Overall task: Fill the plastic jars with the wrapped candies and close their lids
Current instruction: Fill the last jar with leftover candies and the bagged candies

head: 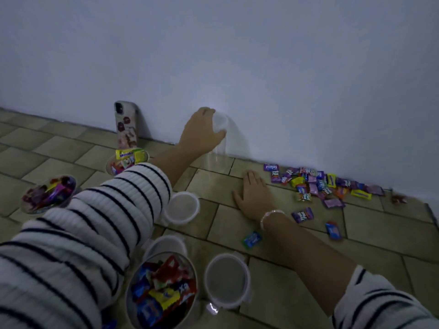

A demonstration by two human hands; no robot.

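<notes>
My left hand (202, 131) grips the top of an empty clear plastic jar (219, 148) that stands by the wall. My right hand (254, 194) lies flat and open on the tiled floor, just left of a pile of wrapped candies (318, 184). Three open jars hold candies: one at the front (164, 290), one at the far left (48, 193), and one near the phone (128, 161). Three loose white lids rest on the floor, one behind my left sleeve (183, 207), another beside the front jar (226, 280), the third (166, 243) partly hidden behind it.
A phone (127, 125) in a patterned case leans upright against the white wall (237, 55). Stray candies lie apart from the pile: a blue one (251, 239), a purple one (302, 214) and a red-blue one (333, 231). My striped left sleeve (78, 231) hides part of the floor.
</notes>
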